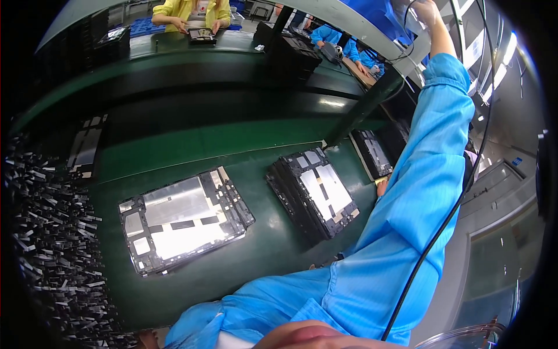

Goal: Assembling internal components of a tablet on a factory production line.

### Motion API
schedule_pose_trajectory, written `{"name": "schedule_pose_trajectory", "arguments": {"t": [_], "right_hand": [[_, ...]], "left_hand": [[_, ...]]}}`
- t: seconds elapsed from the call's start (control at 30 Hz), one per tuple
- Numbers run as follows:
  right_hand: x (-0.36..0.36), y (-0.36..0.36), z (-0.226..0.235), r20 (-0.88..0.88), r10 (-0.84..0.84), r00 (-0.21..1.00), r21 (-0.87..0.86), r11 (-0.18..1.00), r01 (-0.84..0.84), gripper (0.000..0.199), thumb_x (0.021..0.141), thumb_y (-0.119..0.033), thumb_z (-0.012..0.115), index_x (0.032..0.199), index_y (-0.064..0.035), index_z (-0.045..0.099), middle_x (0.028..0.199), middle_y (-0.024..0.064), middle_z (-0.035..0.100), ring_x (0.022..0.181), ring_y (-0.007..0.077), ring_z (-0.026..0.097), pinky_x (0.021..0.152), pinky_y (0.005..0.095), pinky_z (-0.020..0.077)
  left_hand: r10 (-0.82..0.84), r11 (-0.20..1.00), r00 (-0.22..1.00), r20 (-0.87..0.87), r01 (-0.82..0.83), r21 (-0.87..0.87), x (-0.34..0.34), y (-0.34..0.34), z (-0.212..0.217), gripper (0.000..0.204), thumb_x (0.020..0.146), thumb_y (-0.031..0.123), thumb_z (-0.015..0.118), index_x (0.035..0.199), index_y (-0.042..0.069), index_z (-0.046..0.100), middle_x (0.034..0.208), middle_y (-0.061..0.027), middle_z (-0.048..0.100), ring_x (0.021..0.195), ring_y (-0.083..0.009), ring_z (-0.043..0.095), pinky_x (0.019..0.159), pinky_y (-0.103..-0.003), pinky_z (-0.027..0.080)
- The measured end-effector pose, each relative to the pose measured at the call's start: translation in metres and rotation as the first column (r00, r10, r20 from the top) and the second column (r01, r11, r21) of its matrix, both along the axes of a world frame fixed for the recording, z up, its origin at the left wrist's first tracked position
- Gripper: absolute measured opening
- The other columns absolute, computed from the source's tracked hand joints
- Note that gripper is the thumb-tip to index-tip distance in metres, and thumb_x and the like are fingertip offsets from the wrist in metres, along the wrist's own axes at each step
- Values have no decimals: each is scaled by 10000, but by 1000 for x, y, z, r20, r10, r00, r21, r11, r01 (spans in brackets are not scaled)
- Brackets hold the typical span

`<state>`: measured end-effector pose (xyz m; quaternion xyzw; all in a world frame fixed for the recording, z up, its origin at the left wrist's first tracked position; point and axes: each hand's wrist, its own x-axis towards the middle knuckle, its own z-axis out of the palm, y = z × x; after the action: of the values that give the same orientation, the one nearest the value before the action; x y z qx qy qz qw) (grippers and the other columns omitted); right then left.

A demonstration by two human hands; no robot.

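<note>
My right arm, in a blue sleeve, is raised to the upper right. The right hand [428,14] is up beside a blue bin [372,16] on the overhead shelf, next to some clear plastic. Its fingers look curled, but the top edge cuts them off and what they hold is unclear. Low at the left edge of my sleeve, a small dim patch [149,338] may be my left hand; its fingers are hidden. On the green bench before me lie a wide stack of flat black-and-silver panels [180,218] and a taller stack of similar panels [322,189].
A heap of black-and-white strips [55,244] covers the left side. More panels [86,145] lie beyond it. Another stack [372,154] stands behind my arm, with fingers [381,187] beside it. A black cable [442,227] crosses my sleeve. Across the bench, a person [195,14] handles a panel.
</note>
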<state>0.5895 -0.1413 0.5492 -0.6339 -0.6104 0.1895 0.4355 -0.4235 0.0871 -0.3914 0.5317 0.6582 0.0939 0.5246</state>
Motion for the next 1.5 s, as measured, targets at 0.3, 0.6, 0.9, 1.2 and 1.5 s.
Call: {"name": "schedule_pose_trajectory", "arguments": {"t": [0.3, 0.6, 0.9, 1.2, 1.5], "right_hand": [[36, 7, -9, 434, -901, 0, 684, 329, 651, 170, 777, -104, 634, 918, -24, 686, 820, 116, 687, 798, 222, 655, 693, 315, 503], [59, 14, -16, 664, -746, -44, 610, 506, 610, 227, 810, -223, 578, 953, -85, 688, 880, 125, 673, 854, 260, 639, 732, 349, 493], [156, -13, 120, 811, -89, -578, 550, 455, 701, 388, 808, -415, 563, 1096, -172, 654, 1064, 147, 648, 1015, 317, 607, 857, 382, 477], [76, 20, -18, 412, -897, -160, 823, 290, 489, 104, 833, -66, 600, 889, -23, 676, 771, 90, 669, 690, 188, 639, 596, 301, 497], [26, -88, -1, 410, -806, -427, 871, 208, 444, 335, 849, -381, 588, 1162, -270, 634, 1035, 112, 672, 983, 326, 628, 819, 396, 487]], "left_hand": [[34, 999, 997, 70, -31, -34, 4, -8, -10, 228, 912, 168, 468, 1036, -11, 535, 914, -157, 649, 722, -245, 659, 504, -315, 502], [64, 996, 992, 112, -57, -66, -7, -16, -41, 234, 922, 181, 462, 1025, -18, 528, 944, -158, 656, 732, -262, 665, 487, -336, 505], [74, 989, 986, 146, -54, -137, 15, -23, -54, 258, 926, 242, 503, 1012, 4, 553, 898, -146, 663, 678, -252, 662, 465, -331, 486], [47, 995, 997, 61, -42, -88, -1, -10, -26, 265, 918, 253, 530, 983, 1, 577, 880, -135, 668, 676, -227, 659, 488, -320, 479], [-347, 938, 935, 69, 346, 28, 23, 27, -4, 292, 900, 269, 549, 1023, 8, 594, 913, -151, 672, 739, -266, 656, 566, -360, 495]]}}
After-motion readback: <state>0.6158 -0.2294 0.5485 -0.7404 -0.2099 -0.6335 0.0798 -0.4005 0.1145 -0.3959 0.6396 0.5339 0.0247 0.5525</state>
